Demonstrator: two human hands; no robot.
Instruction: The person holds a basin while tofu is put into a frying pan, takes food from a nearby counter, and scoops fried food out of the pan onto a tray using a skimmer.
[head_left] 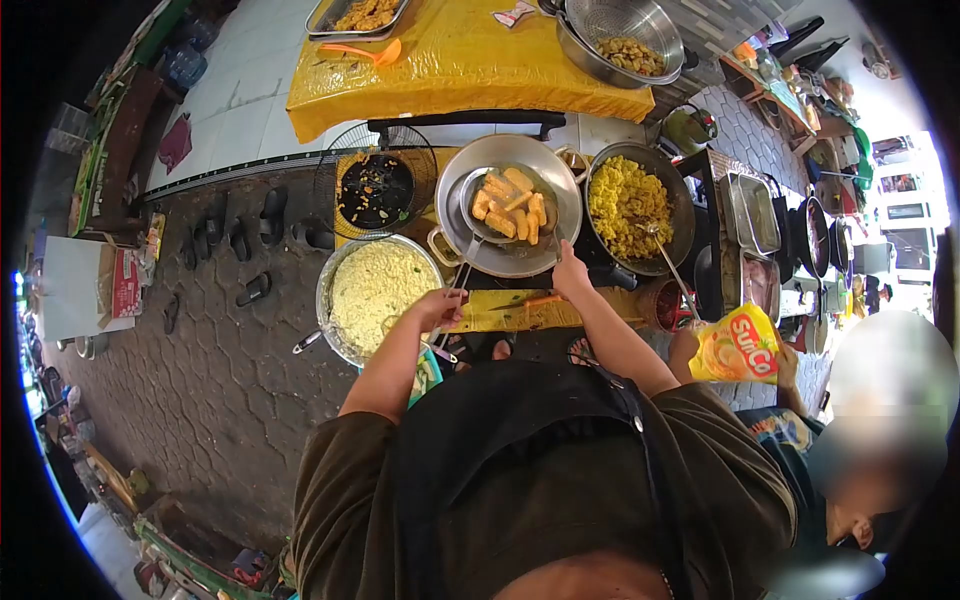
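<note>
The left hand [440, 309] was at the long handle of the strainer [508, 204]; its fingers were curled and nearly closed around the handle, though the exact contact could not be determined. The right hand [572, 273] was closed on the near right edge of the wide metal pan [453, 215], thumb uppermost; the fingers beneath were partly hidden. The strainer was positioned within the pan and contained golden-brown fried pieces [496, 209].

The metal pot [324, 312] of pale yellow mixture [384, 290] was located near the left hand. The wok [684, 237], holding crumbly yellow food [627, 203] and a ladle [652, 229], was located right of the pan. Below the wok, another person held a SunCo pouch [735, 347]. A yellow-covered table [470, 70] stood beyond the pan, with an orange spatula [382, 52] on it.
</note>
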